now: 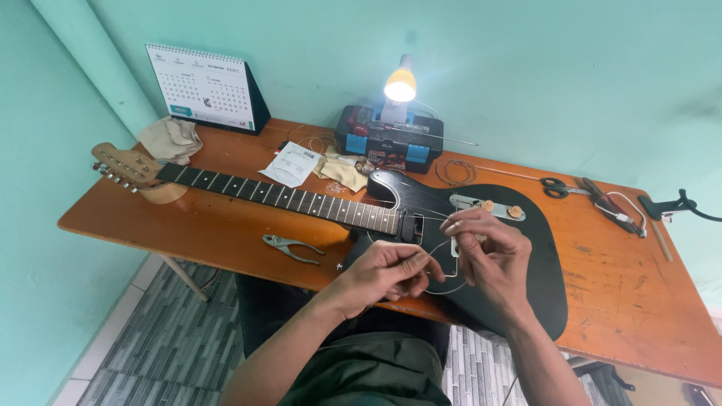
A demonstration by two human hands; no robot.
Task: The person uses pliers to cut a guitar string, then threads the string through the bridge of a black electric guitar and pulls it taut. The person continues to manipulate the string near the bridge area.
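Note:
A black electric guitar (526, 248) lies flat on an orange wooden table (226, 225), its dark neck (278, 195) running left to a pale headstock (124, 167). Over the guitar body, my left hand (387, 272) pinches a thin guitar string (440, 289) that curls in a loop between both hands. My right hand (489, 252) holds the other part of the same string, fingers bent, just above the bridge area. A metal control plate (489, 204) with two knobs shows beyond my right hand.
Pliers (289, 246) lie near the front edge, left of my hands. At the back stand a black toolbox (387, 139) with a lit lamp (400, 84), a desk calendar (207, 89), a cloth (171, 139), papers (293, 164), coiled wire (455, 171). Scissors (560, 188) lie right.

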